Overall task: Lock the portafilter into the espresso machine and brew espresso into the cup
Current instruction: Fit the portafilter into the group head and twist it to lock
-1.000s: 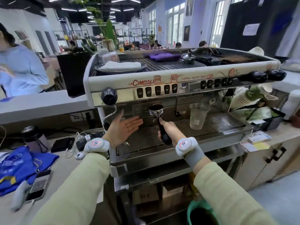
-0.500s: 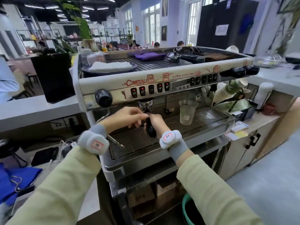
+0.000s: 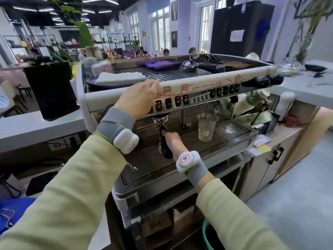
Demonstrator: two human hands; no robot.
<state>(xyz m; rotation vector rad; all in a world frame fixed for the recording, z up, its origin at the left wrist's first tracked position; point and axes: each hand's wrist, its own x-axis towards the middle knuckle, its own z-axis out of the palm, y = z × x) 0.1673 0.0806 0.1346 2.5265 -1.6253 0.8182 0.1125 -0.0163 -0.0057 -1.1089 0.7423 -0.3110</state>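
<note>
The espresso machine [image 3: 180, 87] fills the middle of the head view. The portafilter [image 3: 161, 120] has its metal basket up against the left group head, its black handle pointing toward me. My right hand [image 3: 172, 142] is closed around that handle. My left hand [image 3: 138, 99] rests flat against the machine's front panel, fingers over the top edge, covering the leftmost buttons. A clear plastic cup [image 3: 206, 127] stands upright on the drip tray grate [image 3: 180, 156], to the right of the portafilter, not under it.
Lit buttons [image 3: 177, 101] run along the front panel. A folded white towel [image 3: 120, 77], a purple cloth [image 3: 162, 65] and a spare portafilter [image 3: 191, 65] lie on top. Stacked paper cups [image 3: 252, 103] sit at the right. A steam wand [image 3: 131, 166] hangs low left.
My left hand rose from beside the portafilter basket to the machine's front panel. The portafilter went up against the group head, my right hand still on its handle.
</note>
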